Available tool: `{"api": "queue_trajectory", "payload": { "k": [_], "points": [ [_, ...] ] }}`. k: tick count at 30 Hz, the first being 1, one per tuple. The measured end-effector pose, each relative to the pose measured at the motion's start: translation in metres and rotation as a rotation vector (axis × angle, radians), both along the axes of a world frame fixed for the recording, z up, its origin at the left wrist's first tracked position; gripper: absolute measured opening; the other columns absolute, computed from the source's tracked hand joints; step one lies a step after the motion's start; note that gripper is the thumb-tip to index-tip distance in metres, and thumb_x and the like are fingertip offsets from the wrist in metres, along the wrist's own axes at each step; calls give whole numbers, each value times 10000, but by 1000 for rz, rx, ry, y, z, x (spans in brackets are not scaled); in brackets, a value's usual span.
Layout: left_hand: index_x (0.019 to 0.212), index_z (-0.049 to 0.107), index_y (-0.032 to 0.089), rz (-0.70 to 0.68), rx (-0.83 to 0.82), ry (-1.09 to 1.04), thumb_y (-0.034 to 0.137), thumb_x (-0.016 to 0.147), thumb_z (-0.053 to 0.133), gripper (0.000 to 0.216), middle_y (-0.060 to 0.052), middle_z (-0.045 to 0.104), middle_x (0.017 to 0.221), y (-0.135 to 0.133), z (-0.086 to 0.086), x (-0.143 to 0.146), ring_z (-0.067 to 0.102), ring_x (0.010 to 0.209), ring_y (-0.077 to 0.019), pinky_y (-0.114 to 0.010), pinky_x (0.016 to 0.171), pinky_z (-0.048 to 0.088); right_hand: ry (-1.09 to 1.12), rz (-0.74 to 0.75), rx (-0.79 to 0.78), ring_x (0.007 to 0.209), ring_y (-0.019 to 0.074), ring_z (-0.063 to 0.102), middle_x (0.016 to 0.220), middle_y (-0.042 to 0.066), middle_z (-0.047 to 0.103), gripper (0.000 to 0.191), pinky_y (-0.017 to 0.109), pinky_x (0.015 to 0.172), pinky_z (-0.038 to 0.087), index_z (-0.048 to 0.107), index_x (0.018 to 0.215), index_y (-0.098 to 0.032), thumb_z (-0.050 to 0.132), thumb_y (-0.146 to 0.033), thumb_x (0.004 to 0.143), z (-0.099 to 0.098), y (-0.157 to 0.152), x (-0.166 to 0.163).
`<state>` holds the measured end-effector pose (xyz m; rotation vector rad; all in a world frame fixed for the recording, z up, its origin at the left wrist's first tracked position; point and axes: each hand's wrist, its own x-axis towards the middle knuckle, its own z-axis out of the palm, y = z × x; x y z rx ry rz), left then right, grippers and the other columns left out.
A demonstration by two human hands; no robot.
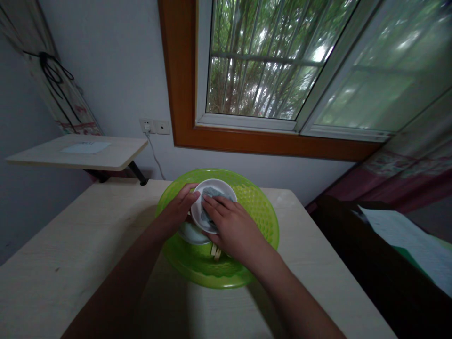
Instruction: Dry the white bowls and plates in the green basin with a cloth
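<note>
The white dish (216,183) is held tilted over the middle of the green basket (263,209), which sits on the table (88,235) at the 12 o'clock side. The left hand (178,209) grasps the dish by its rim at 9 o'clock, fingers curled over the edge. The right hand (235,228) lies nearly flat inside the dish, fingers stretched out and pressing the grey cloth (211,192) against the inner face, pressing rather than clenching. A second white dish (190,234) rests in the basket just below, at 7 o'clock of the first, and pale sticks (215,253), probably chopsticks though the dim view leaves that unsure, poke out at 6 o'clock.

To wipe well, the left grip should stay firm so the dish does not rock. The right fingers should sweep the cloth round the bowl and up to the rim, with the dish low over the basket so a slip costs little
</note>
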<state>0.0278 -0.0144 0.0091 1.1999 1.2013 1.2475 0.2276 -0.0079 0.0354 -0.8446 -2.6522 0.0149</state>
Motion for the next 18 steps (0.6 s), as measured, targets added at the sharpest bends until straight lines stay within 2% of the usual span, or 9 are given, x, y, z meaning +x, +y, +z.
{"api": "queue_trajectory", "payload": {
  "k": [5,13,18],
  "points": [
    [1338,532,267,15,-42,55,637,873,557,595,-36,648,946,-2,6,2,628,743,-198,-286,549,538,-8,-87,23,1369,346,474,1544,154,485,686,522,1112,432,470,1492,-114,691,-321,876,-3,-2,-2],
    [1329,541,268,43,-39,85,636,871,553,588,-39,642,958,-1,5,3,634,750,-201,-283,541,545,-16,-149,51,1278,355,548,1417,187,605,583,518,1031,466,578,1378,-89,705,-342,867,1,-5,-3],
    [1335,524,269,58,-24,34,638,871,544,593,-46,643,977,1,-1,-1,634,745,-193,-274,543,545,-54,-123,76,1105,324,638,1183,146,736,404,460,910,502,684,1217,-129,723,-335,872,9,-5,-3]
  ]
}}
